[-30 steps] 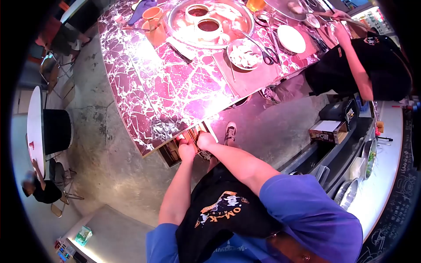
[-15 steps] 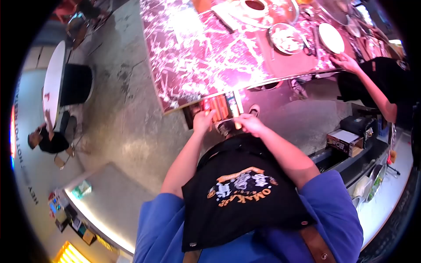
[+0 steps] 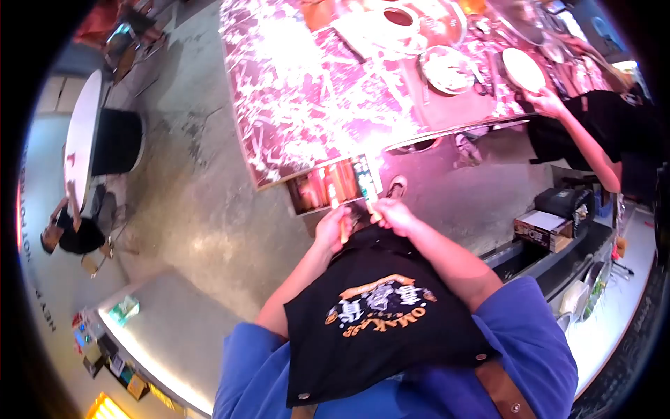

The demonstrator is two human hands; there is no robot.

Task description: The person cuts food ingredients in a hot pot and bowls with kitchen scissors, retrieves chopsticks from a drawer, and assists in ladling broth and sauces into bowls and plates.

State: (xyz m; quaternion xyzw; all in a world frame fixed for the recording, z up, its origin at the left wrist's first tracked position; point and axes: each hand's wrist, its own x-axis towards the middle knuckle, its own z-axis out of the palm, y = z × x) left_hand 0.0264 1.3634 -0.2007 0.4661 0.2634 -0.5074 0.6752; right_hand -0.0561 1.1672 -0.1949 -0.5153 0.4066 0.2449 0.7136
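A drawer (image 3: 301,207) stands pulled out under the edge of the marble-patterned table (image 3: 279,119), with orange and reddish long items (image 3: 328,185) inside. My left hand (image 3: 333,227) is closed around a thin, light orange stick-like item at the drawer's front. Beside it, my right hand (image 3: 394,215) is closed on the lower end of a narrow green-and-white packet (image 3: 366,183), which slants up over the drawer's right side. Both hands are just above the black apron (image 3: 377,314).
A co-worker's hand (image 3: 546,103) touches a white oval plate (image 3: 523,70) at the right. A bowl of food (image 3: 447,70) sits on the table. Another person (image 3: 77,230) sits by a round table (image 3: 84,140) at left. Boxes (image 3: 544,227) stand at right.
My hands have moved down toward my body, and the drawer shows further out from under the table. The view has shifted slightly.
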